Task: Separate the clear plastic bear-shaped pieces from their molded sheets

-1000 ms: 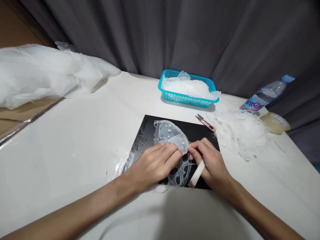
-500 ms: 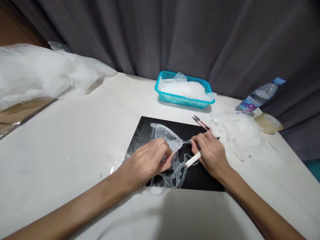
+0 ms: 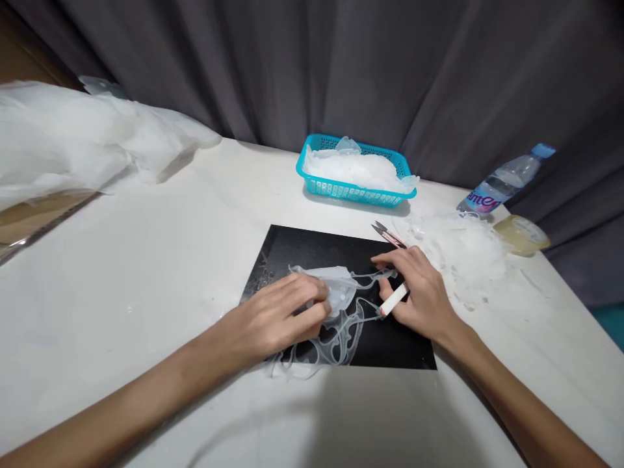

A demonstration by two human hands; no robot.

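Plastic (image 3: 344,286) lay at the mat's (image 3: 400,344) centre, left hand (image 3: 277,315) clamped on it at nine o'clock; at three, right hand's (image 3: 426,299) finger and thumb had parted, leaving a strand (image 3: 365,282) no longer taut, white stick (image 3: 394,300) still gripped.

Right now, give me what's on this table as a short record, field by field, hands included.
Left hand: on a translucent piece
Right hand: holding a white strip, thumb and index finger apart
Black mat: under the piece and clear openwork plastic
Turquoise basket: holds whitish translucent material
Beyond right hand: pink-handled snips, clear scraps, labelled bottle
Far left: whitish plastic bundle
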